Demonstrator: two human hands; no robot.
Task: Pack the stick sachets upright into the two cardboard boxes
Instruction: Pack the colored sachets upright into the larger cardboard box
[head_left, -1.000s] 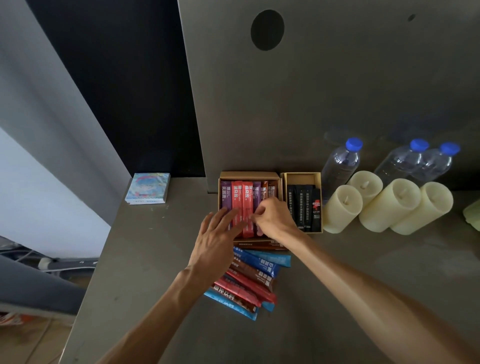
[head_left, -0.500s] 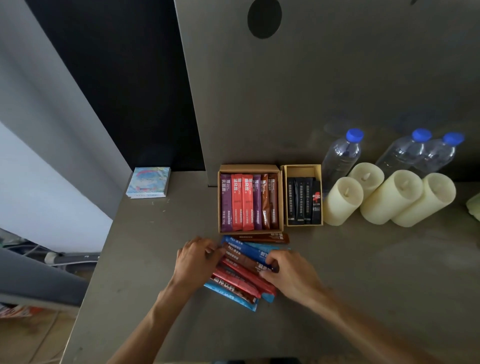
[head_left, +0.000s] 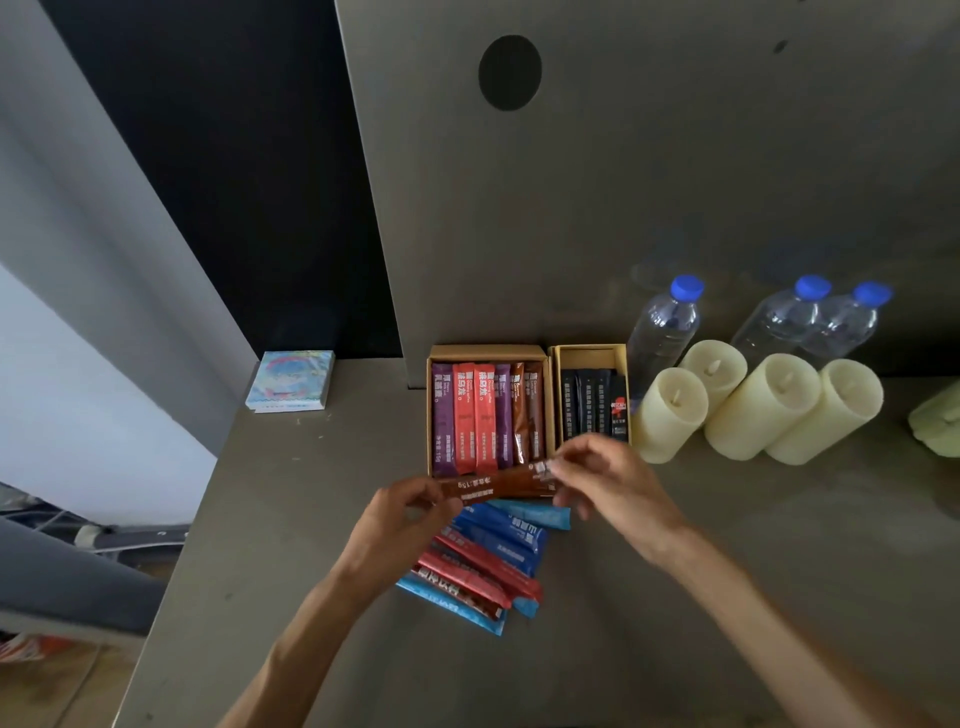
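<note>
Head view: brown stick sachet (head_left: 496, 486) with white print, level, ends pinched by left hand (head_left: 400, 525) and right hand (head_left: 608, 480) fingers.

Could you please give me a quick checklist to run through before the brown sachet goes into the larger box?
1. Brown sachet held at both ends by left hand and right hand: ok.
2. Sachet turned to match the packed ones: not ok, it lies crosswise.
3. Free slot in larger box: cannot tell.
4. Path to the box unobstructed: ok.
5. Loose pile clear of the box: ok.
</note>
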